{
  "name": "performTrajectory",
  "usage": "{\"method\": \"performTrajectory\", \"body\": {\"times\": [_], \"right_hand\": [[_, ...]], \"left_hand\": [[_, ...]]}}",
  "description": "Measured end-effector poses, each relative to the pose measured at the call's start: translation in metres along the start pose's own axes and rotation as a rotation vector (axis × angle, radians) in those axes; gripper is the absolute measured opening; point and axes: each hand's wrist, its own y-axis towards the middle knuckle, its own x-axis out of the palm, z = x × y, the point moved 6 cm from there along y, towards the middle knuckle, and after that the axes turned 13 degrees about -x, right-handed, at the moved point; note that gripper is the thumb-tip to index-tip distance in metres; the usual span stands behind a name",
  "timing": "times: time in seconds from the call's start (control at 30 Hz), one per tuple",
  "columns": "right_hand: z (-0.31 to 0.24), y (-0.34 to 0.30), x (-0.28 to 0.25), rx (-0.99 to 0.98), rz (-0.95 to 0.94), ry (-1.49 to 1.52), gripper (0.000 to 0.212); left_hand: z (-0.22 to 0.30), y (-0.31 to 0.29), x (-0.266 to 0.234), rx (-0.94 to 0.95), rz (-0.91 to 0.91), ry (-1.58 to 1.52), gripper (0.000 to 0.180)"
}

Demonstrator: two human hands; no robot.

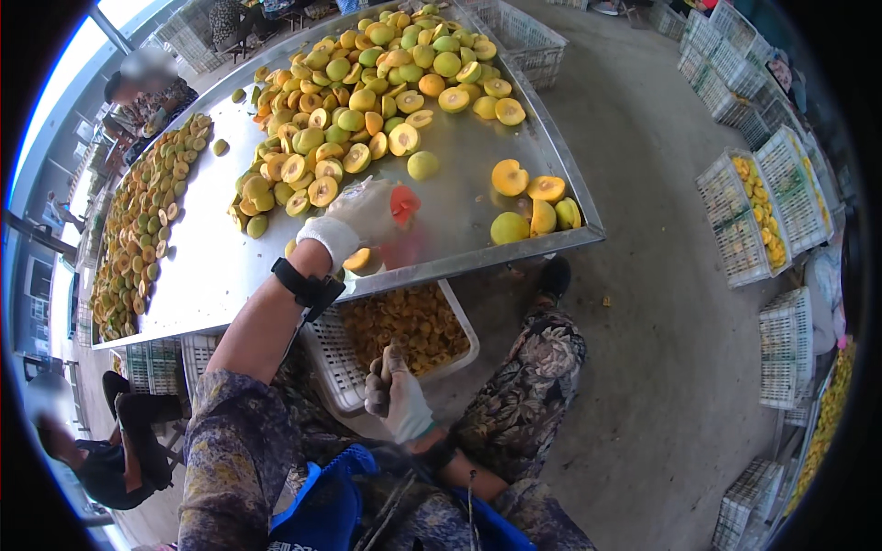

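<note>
My left hand (367,209), in a white glove with a red patch at its finger end, reaches over the metal table (459,211). Beside it lie halved yellow-green peaches (404,140), and one cut peach (363,260) sits under the wrist. The left fingers are mostly hidden, so their grip does not show. Lower down, my right hand (401,401), gloved in white with grey-stained fingers, is closed near my lap; a short brownish end pokes up from it, too small to name. Just beyond that hand, a white basket (464,321) under the table edge holds small brown-orange pieces (404,321).
Several peach pieces (511,228) lie at the table's right corner. Another heap of halves (152,220) covers the left side. Crates stand on the floor at right, one with yellow fruit (761,213); an empty-looking crate (524,41) is behind the table. Other people sit at left.
</note>
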Motion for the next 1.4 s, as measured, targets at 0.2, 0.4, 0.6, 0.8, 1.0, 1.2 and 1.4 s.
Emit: {"method": "performTrajectory", "body": {"times": [0.2, 0.4, 0.6, 0.8, 1.0, 1.2, 1.4], "right_hand": [[-0.001, 0.003, -0.003, 0.019, -0.056, 0.090, 0.045], [-0.001, 0.002, -0.002, -0.033, -0.035, 0.014, 0.046], [-0.003, -0.003, 0.004, 0.007, -0.008, 0.019, 0.045], [0.002, -0.013, 0.017, -0.034, -0.159, -0.173, 0.045], [-0.037, -0.008, -0.002, -0.663, -0.013, -0.518, 0.037], [-0.066, -0.051, 0.048, -0.573, -0.243, -0.669, 0.039], [-0.057, -0.046, 0.059, -0.801, -0.267, -0.831, 0.042]], "left_hand": [[-0.011, 0.004, -0.006, -0.059, 0.228, -0.071, 0.031], [0.015, 0.040, -0.009, 0.058, 0.193, -0.041, 0.050], [0.018, 0.065, 0.005, 0.012, 0.041, 0.006, 0.053], [-0.040, 0.018, 0.004, -0.070, -0.270, -0.695, 0.042], [-0.033, -0.104, -0.015, 0.101, -0.212, -1.453, 0.055], [-0.046, -0.165, 0.034, -0.050, -0.161, -1.514, 0.059], [-0.032, -0.186, 0.065, -0.019, -0.017, -1.657, 0.059]]}}
